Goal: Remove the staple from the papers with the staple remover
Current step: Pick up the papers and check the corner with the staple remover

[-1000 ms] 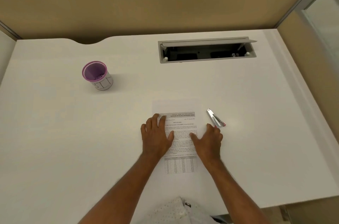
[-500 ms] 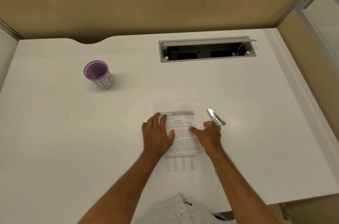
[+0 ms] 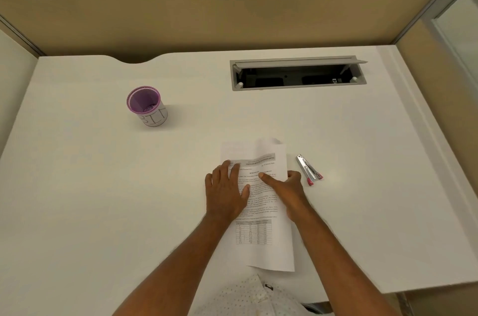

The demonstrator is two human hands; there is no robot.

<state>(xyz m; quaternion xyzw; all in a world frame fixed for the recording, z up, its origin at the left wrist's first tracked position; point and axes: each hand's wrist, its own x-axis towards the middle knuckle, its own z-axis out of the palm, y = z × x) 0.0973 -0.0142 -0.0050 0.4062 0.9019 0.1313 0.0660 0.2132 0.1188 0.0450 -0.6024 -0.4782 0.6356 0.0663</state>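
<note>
At centre of the white desk (image 3: 90,186), just in front of me: the papers (image 3: 266,212), printed side up, w/ a table of figures near the bottom. My left hand (image 3: 227,194) lies flat, fingers spread, pressing the left part of the top sheet. My right hand (image 3: 287,186) takes the right margin, thumb on top of the sheet & fingers under the edge, so the right side & upper right corner curl up off the desk. Staple itself too small to make out; prob. near the upper left corner by my left fingertips, but I can't tell. Staple remover (image 3: 309,170) lies untouched just right of the papers, beside my right hand: slim metal body, red tips at the near end, pointing away & slightly left. Handling, as I judge it: sheets are light, limp, easy to tear at the staple, so keep them pinned flat close to it; the remover looks small, stiff, light, best gripped by the red end. Desk surface is smooth, glossy, prob. slippery under paper. Also on it: purple cup (image 3: 146,106) far left, well apart, & an open cable tray (image 3: 297,73) at back. Tan partition panels (image 3: 232,5) enclose the desk.
</note>
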